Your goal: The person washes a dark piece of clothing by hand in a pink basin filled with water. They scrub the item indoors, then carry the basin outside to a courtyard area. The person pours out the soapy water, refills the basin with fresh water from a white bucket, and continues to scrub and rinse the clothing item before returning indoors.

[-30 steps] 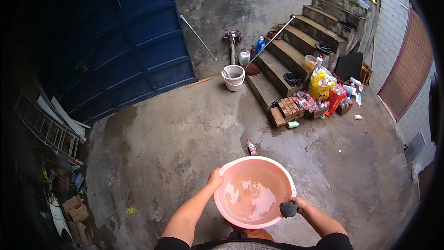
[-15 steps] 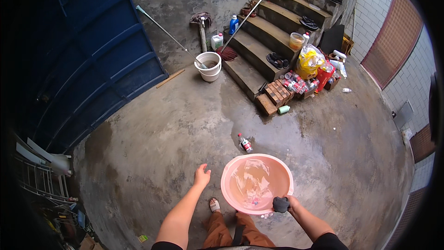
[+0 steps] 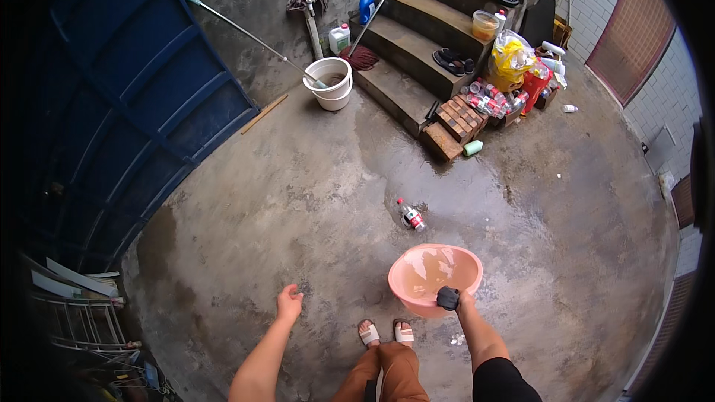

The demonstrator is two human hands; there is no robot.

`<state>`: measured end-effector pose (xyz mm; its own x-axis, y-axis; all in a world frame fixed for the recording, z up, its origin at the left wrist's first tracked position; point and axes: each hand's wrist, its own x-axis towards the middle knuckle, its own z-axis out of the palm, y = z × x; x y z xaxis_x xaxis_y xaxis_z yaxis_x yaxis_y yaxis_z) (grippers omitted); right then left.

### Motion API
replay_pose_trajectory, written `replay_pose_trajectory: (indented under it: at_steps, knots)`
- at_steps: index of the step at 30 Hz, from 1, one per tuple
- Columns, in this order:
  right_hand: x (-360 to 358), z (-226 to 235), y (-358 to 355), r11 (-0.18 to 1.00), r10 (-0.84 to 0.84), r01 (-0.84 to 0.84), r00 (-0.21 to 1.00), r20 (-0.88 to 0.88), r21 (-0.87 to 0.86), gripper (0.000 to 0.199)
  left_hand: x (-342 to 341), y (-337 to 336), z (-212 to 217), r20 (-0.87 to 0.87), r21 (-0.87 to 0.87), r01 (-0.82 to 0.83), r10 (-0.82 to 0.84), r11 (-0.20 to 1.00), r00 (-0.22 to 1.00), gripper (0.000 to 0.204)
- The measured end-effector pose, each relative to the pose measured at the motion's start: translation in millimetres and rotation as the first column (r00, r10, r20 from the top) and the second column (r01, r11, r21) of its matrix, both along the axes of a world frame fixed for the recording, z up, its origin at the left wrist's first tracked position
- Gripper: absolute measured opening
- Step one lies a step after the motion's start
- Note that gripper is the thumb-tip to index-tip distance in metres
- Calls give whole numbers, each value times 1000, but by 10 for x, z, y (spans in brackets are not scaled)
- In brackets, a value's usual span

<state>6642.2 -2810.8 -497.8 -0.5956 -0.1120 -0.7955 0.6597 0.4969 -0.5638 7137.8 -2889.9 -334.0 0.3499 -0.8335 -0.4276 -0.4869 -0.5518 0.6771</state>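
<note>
A pink plastic basin (image 3: 413, 304) with cloudy water in it is in front of my feet, a little to the right. My right hand (image 3: 465, 302) is at its near right rim, closed on a bunched dark grey cloth (image 3: 447, 298); whether the fingers also grip the rim is hidden. The basin's near outer wall shows, and whether its base rests on the floor I cannot tell. To the left, my left hand (image 3: 289, 303) is held out in the air, fingers loosely bent and apart, with nothing in it. Beyond the basin, a plastic drink bottle (image 3: 412, 216) lies on the wet concrete.
Concrete steps (image 3: 406, 59) rise at the back, with bricks (image 3: 460, 119), bagged bottles and sandals by them. A white bucket (image 3: 328, 97) with a mop in it stands left of the steps. A blue metal gate (image 3: 141, 82) is at left, a ladder (image 3: 86, 324) lower left.
The basin looks smaller and farther from my feet, and more of its near outer wall shows. Both sandalled feet are now in sight. The cloth stays in my right hand; my left stays empty.
</note>
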Motion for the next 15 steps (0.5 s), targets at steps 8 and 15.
replay_pose_trajectory:
  at_steps: [8,15]
  knots:
    - [59,-445,-485,944,249,-184,942,-225,273,27,150,257,-380,3,104,-25,25,994,1000,38]
    - [-168,-299,-892,761,589,-341,720,-367,552,39,156,465,-770,-112,111,-49,62,993,992,42]
